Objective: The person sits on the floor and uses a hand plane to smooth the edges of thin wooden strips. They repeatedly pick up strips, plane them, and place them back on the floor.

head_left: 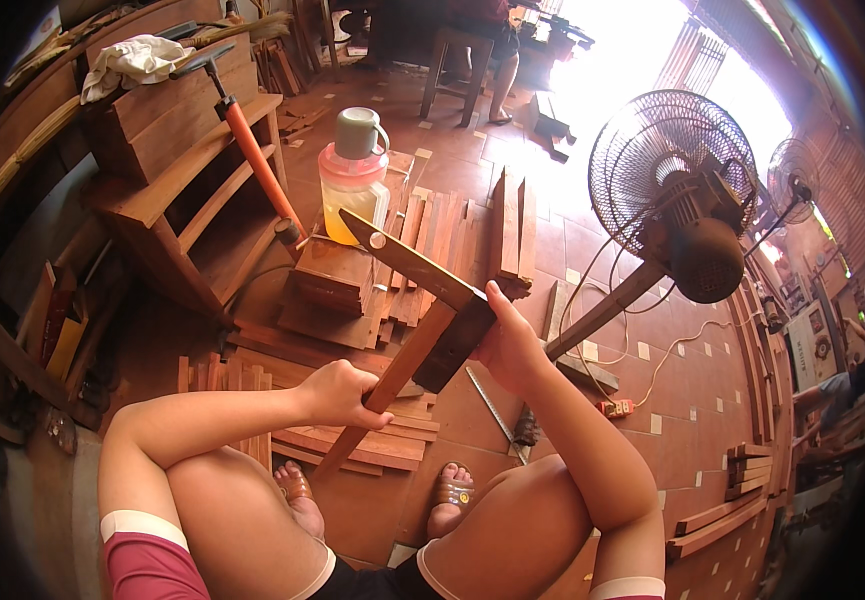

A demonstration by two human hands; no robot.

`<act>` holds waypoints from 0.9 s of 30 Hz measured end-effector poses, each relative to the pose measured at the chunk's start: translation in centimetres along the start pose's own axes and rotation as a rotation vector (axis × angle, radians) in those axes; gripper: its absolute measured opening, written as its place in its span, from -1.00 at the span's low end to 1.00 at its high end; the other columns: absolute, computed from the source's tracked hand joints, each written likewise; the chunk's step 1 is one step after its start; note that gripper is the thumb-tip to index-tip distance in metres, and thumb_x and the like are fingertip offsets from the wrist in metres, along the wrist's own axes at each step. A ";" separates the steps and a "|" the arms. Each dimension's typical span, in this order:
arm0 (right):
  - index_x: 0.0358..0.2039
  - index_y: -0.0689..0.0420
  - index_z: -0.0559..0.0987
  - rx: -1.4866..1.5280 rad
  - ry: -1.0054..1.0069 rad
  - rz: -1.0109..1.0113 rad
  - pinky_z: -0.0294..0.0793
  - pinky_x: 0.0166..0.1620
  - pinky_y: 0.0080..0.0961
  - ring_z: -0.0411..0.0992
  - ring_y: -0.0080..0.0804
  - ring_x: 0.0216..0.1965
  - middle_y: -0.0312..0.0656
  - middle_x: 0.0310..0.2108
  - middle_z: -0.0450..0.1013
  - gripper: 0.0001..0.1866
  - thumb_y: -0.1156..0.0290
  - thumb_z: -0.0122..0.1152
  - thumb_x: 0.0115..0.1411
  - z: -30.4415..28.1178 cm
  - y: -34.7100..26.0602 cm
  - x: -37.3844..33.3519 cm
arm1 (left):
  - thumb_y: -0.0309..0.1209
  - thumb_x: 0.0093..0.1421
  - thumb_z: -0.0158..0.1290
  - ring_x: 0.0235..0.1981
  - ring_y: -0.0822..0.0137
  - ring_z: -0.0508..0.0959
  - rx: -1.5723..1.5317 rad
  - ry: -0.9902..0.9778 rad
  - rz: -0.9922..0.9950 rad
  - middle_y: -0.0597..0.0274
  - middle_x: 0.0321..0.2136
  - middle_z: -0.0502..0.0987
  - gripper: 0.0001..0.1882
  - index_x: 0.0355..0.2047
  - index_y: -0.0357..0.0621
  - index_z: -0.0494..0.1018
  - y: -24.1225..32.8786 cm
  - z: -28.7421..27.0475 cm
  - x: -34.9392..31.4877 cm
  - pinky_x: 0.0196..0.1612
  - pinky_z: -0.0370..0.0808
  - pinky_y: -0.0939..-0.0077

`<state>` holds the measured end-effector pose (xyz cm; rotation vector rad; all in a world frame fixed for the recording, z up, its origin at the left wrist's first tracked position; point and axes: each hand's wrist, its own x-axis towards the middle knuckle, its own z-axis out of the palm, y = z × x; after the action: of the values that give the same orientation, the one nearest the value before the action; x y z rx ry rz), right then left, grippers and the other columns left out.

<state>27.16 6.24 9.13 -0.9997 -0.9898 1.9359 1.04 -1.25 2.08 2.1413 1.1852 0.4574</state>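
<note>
My left hand [340, 393] is closed around a reddish wooden strip [407, 362], which slants from its lower end near my knees up to the middle of the view. My right hand [508, 340] grips the dark thick stock of a try square [459, 340]. That stock lies along the strip's right side near its upper end, and the square's long blade reaches up and left across the strip's end. The blade's tip overlaps a jug [344, 190] of yellow liquid in the view. The right fingers are partly hidden behind the stock.
Wooden pieces [352, 445] lie stacked on the floor before my feet, with further stacks [437, 235] beyond. A fan [672, 190] on a slanted pole stands to the right, with cables and a power strip [615, 408]. An orange hand pump [257, 160] leans by a wooden cabinet [182, 190]. Someone sits far off.
</note>
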 end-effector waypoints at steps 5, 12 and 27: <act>0.18 0.12 0.41 -0.031 -0.021 -0.009 0.44 0.09 -0.15 0.47 -0.27 0.06 -0.13 0.08 0.49 -0.39 -0.14 -0.15 0.43 -0.4 0.2 0.2 | -0.02 0.01 0.33 -0.61 0.15 0.62 -0.005 0.003 0.005 0.13 -0.66 0.58 -0.59 -0.54 -0.13 0.57 -0.1 0.1 0.1 -0.45 0.55 0.36; 0.06 0.12 0.49 0.004 0.000 -0.022 0.49 0.08 -0.21 0.50 -0.38 -0.02 -0.20 -0.04 0.54 -0.47 -0.09 -0.13 0.45 0.2 -0.6 0.5 | 0.04 0.00 0.30 -0.54 0.09 0.65 0.005 -0.027 -0.033 0.08 -0.62 0.60 -0.56 -0.52 -0.13 0.60 0.2 -0.8 0.6 -0.38 0.59 0.31; 0.05 0.11 0.50 -0.014 -0.001 -0.020 0.48 0.08 -0.23 0.50 -0.39 -0.03 -0.21 -0.05 0.54 -0.47 -0.10 -0.12 0.44 0.1 -0.7 0.4 | 0.03 0.00 0.30 -0.54 0.09 0.65 0.005 -0.025 -0.036 0.08 -0.62 0.60 -0.56 -0.52 -0.13 0.59 0.2 -0.8 0.7 -0.38 0.58 0.31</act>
<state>27.06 6.85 9.63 -0.9927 -1.0114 1.9161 1.09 -0.49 2.82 2.1203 1.2097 0.4108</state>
